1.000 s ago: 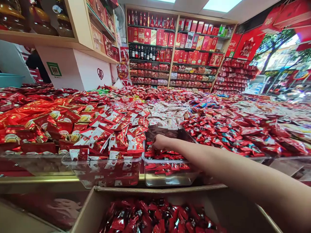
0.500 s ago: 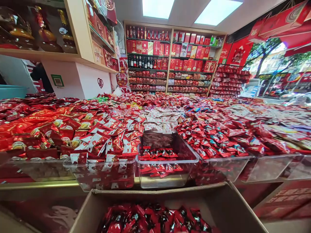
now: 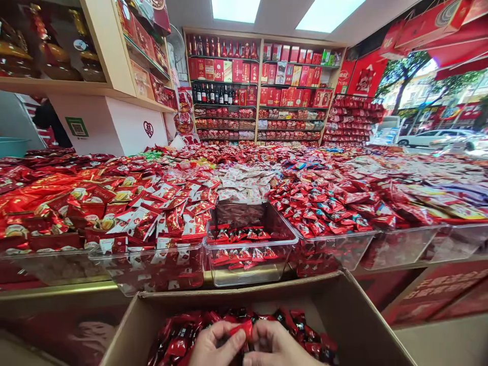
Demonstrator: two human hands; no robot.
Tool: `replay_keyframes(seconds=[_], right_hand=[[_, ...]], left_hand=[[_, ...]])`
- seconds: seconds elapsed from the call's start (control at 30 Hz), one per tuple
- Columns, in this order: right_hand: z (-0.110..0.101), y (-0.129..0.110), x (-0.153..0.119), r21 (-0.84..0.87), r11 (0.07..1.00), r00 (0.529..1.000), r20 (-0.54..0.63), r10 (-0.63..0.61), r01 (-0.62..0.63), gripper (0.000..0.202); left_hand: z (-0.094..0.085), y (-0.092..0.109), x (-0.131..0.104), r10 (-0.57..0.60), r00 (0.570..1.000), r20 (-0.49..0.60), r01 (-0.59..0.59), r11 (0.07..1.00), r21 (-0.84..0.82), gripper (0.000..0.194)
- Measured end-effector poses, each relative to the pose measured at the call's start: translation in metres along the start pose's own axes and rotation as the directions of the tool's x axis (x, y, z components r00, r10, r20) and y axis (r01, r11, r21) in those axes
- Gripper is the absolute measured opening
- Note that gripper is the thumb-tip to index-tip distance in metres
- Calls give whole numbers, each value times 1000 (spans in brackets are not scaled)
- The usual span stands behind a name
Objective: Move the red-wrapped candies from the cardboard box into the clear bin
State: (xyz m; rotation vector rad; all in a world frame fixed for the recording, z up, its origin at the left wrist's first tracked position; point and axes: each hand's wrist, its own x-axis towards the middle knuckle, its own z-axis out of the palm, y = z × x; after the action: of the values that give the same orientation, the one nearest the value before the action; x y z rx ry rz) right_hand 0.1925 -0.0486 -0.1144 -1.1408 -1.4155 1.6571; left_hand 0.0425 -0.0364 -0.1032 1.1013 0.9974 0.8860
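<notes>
1. Stocked shelves (image 3: 223, 71) line the upper centre;
2. cardboard box (image 3: 324, 305) holds wrapped pieces (image 3: 181, 338), bottom centre;
3. left hand (image 3: 216, 348) and right hand (image 3: 280, 348) pinch a red packet (image 3: 247, 328) above them.

Red packets (image 3: 178, 347) wrapped in glossy crinkled film, carton (image 3: 366, 317) formed of matt cardboard, bin (image 3: 247, 276) moulded in smooth clear plastic, shelving (image 3: 260, 76) framed in pale wood

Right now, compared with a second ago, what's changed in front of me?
Your right hand has come back from the clear plastic bin toward you, joining your left hand over the cardboard box; together they hold a red-wrapped packet. The bin and box look unmoved.
</notes>
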Motion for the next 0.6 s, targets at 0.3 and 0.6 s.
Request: replay_keyframes(seconds=[0.3,0.6], right_hand=[[-1,-37,-20,211,978,996,-87,26,-7,32],[-4,-27,-18,123,992,990,-142,-9,26,27]], left_hand=[[9,30,-18,-151,987,55,160,906,-392,15],[10,20,-16,-160,986,41,164,976,-140,16]])
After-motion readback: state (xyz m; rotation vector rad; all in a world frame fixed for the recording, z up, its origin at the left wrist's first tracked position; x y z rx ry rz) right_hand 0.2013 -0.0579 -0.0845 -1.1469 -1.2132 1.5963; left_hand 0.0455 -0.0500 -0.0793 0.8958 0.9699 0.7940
